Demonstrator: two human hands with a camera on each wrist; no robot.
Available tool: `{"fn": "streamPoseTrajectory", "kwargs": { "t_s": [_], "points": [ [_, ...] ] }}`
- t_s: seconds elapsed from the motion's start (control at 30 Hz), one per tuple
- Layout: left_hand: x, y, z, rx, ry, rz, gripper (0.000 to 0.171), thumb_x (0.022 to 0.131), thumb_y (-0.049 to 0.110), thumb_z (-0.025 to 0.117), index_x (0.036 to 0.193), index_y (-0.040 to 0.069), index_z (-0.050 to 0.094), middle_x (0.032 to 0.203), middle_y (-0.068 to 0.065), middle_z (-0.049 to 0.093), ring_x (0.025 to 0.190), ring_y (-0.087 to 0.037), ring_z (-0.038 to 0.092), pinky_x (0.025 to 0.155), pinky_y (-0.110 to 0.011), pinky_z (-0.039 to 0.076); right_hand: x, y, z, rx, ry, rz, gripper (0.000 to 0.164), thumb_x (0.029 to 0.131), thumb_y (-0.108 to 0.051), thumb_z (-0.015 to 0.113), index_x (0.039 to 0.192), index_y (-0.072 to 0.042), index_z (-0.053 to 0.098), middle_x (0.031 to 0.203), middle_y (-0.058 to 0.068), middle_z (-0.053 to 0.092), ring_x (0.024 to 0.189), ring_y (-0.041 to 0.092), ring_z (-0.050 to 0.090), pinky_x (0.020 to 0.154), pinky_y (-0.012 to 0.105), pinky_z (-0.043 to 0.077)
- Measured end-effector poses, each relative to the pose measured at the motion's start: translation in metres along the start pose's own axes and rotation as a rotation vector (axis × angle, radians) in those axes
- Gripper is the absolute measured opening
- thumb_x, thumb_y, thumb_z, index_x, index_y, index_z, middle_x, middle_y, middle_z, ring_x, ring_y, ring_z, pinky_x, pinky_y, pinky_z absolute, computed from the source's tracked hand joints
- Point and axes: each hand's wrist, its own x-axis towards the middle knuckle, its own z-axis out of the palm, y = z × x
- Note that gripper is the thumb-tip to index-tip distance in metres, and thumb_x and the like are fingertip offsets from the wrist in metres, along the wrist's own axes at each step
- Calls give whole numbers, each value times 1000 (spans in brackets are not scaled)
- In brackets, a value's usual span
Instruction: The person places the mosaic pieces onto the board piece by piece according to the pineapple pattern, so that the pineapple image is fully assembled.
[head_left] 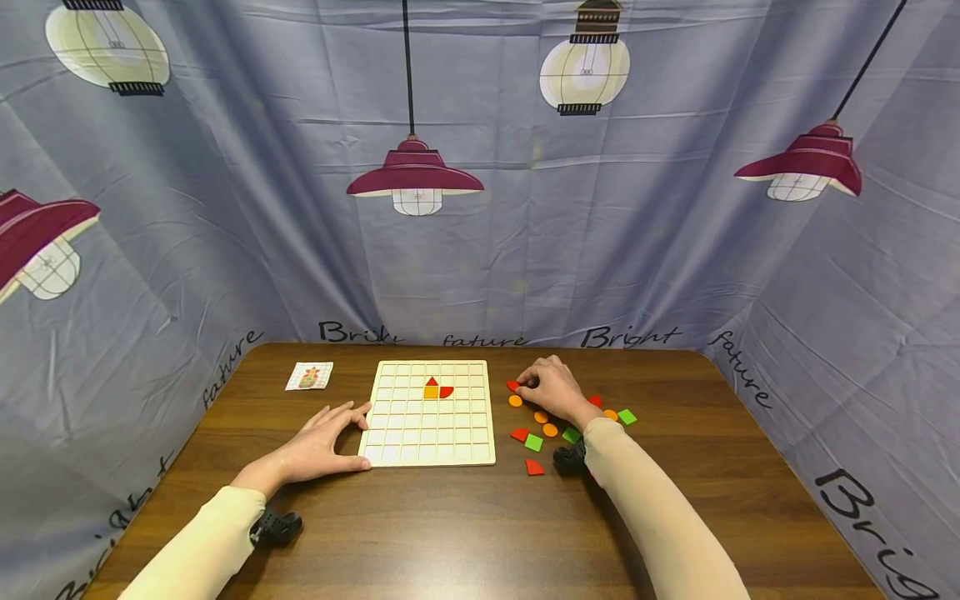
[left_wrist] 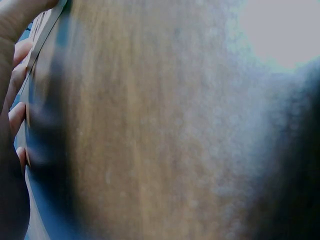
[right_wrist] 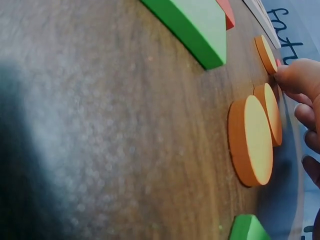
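Note:
A cream grid board (head_left: pixel 397 452) lies flat on the table. On it a red triangle (head_left: pixel 432 382) sits above an orange square (head_left: pixel 431 392), with a red quarter-circle piece (head_left: pixel 446 392) to the square's right. My left hand (head_left: pixel 318 442) rests at the board's left edge, fingers spread, thumb at the near corner. Right of the board, my right hand (head_left: pixel 553 389) pinches another red quarter-circle piece (head_left: pixel 513 386) at the tabletop. In the right wrist view, only a sliver of that red piece shows by the fingertip; an orange disc (right_wrist: pixel 266 54) lies right beside it.
Loose pieces are scattered around the right forearm: several orange discs (head_left: pixel 550 430), green squares (head_left: pixel 533 443) and red pieces (head_left: pixel 534 467). A small picture card (head_left: pixel 309 376) lies at the back left. Patterned curtains (head_left: pixel 487 250) enclose the wooden table (head_left: pixel 420 533).

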Motion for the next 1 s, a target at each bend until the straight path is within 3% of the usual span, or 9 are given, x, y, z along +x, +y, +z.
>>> {"fn": "streamPoseTrajectory", "kwargs": {
  "t_s": [0.37,0.7,1.0],
  "points": [
    [1,-1,0,-1,0,6,52,83,59,78,112,23,55,161,-10,40,149,-44,30,119,-66,11,6,-16,-3,11,40,25,19,90,-36,78,101,-21,78,94,-8,61,98,19,48,90,39,39],
    [0,-1,0,-3,-6,0,52,83,59,78,113,24,55,161,-9,40,149,-43,29,119,-66,11,28,-78,19,52,3,-101,21,90,-37,77,105,-22,78,96,-11,60,91,14,45,84,34,37],
    [1,-1,-1,-4,-10,-4,53,83,59,78,113,23,55,162,-9,39,149,-43,30,120,-65,11,42,-122,49,13,-3,-138,18,92,-41,75,103,-27,78,97,-15,61,90,11,45,82,31,38]
  ]
}}
